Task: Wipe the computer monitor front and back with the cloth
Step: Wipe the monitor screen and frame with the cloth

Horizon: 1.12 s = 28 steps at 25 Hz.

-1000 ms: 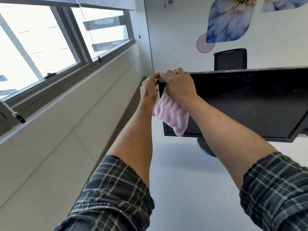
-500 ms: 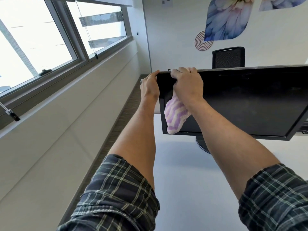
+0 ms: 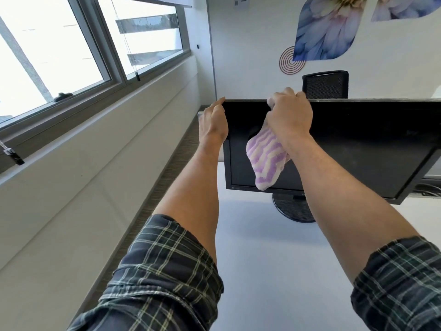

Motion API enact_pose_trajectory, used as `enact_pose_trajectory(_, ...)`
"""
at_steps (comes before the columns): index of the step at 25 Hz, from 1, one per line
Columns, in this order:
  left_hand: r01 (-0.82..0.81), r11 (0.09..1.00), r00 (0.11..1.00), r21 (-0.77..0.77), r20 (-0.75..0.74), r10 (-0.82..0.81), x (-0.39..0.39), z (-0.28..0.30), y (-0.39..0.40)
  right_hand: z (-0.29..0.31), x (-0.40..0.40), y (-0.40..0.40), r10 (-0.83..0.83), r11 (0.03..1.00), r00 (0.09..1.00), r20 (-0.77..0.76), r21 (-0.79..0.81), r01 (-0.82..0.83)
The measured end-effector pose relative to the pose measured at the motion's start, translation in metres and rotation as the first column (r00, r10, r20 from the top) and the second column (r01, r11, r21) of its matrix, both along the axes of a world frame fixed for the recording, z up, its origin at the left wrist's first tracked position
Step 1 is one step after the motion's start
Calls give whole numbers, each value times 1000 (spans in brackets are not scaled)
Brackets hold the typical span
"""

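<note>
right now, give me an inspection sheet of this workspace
surface: white desk, bare where visible
job's things: black monitor on round stand; striped purple cloth draped over its top edge
clutter: nothing seen
grippers: left hand grips monitor's top left corner; right hand presses cloth on top edge
cables: dark cables behind monitor's right side
surroundings: windows left, black chair behind, flower wall art

Small marks on the monitor (image 3: 358, 149) bezel are too blurred to read

Bright daylight floods in through the overexposed window (image 3: 59, 51) at left; wide-angle distortion tilts the edges; focus stays sharp.
</note>
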<state>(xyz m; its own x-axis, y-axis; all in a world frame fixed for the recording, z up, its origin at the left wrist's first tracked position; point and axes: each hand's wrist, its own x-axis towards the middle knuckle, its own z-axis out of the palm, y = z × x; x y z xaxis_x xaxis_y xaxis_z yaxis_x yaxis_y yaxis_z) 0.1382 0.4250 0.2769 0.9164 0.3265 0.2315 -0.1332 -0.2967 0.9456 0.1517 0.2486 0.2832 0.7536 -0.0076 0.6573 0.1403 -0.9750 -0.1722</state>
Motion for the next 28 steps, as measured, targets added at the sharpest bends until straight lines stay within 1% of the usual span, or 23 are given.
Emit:
enact_pose_trajectory(1, -8, 1000, 1000, 30, -4, 8, -2, 1, -3, -1, -2, 2, 8, 1000, 1000, -21, -4, -8)
enact_pose_trajectory(3, -40, 996, 999, 75, 8, 40, -5, 1, -6, -3, -9, 5, 138, 985, 989, -50, -94, -143)
enact_pose_trajectory(4, -50, 994, 999, 95, 17, 49, -5, 0, -7, -2, -10, 1, 185, 975, 982, -30, -116, -187)
enact_pose_trajectory(5, -54, 990, 998, 129, 23, 52, -5, 0, -8, 2, -9, -7, 173, 981, 985, 22, -94, -170)
enact_pose_trajectory(6, -65, 982, 998, 179, 25, 61, -5, -1, -10, 6, -8, -15, 131, 991, 989, 75, -39, -128)
enact_pose_trajectory(7, -81, 962, 997, 261, 30, 76, -7, -1, -13, 8, -7, -23, 92, 996, 989, 112, -5, -92)
enact_pose_trajectory(8, -105, 922, 994, 373, 52, 92, -9, -1, -19, 8, -7, -29, 73, 997, 989, 127, -18, -71)
enact_pose_trajectory(10, -144, 793, 987, 592, 149, 67, -8, 0, -31, 3, -10, -31, 105, 991, 986, 131, -101, -92)
enact_pose_trajectory(11, -133, 731, 983, 670, 180, 14, -7, 0, -38, 0, -11, -33, 137, 986, 981, 135, -114, -122)
enact_pose_trajectory(13, -83, 631, 981, 771, 175, -85, -5, -1, -53, 1, -9, -43, 169, 983, 981, 96, -93, -160)
enact_pose_trajectory(15, -37, 584, 984, 811, 132, -121, -2, -4, -64, 6, -9, -54, 97, 993, 993, 67, -66, -93)
enact_pose_trajectory(16, -32, 578, 986, 816, 121, -115, 0, -4, -67, 7, -8, -57, 40, 999, 997, 70, -31, -38)
enact_pose_trajectory(17, -42, 576, 988, 816, 122, -100, 1, -5, -69, 7, -7, -57, 17, 1000, 997, 72, 0, -17)
enact_pose_trajectory(18, -63, 572, 988, 818, 131, -79, 2, -4, -70, 9, -8, -56, 48, 999, 997, 59, 14, -49)
enact_pose_trajectory(20, -108, 563, 986, 819, 160, -43, 2, -1, -73, 9, -11, -56, 235, 972, 972, -2, -17, -235)
enact_pose_trajectory(21, -128, 564, 985, 816, 172, -24, 1, 0, -75, 10, -12, -60, 298, 953, 953, -47, -47, -300)
enact_pose_trajectory(22, -139, 571, 984, 809, 177, -12, 1, 1, -78, 13, -10, -67, 305, 949, 949, -78, -62, -310)
enact_pose_trajectory(25, -141, 597, 983, 790, 182, -9, -1, 1, -89, 19, -5, -89, 124, 992, 990, -69, -30, -126)
enact_pose_trajectory(26, -154, 596, 983, 789, 185, 9, 0, 1, -91, 19, -5, -93, 126, 990, 988, -83, -47, -130)
enact_pose_trajectory(28, -165, 561, 982, 811, 191, 12, -1, 2, -99, 21, -10, -101, 271, 954, 949, -160, -89, -288)
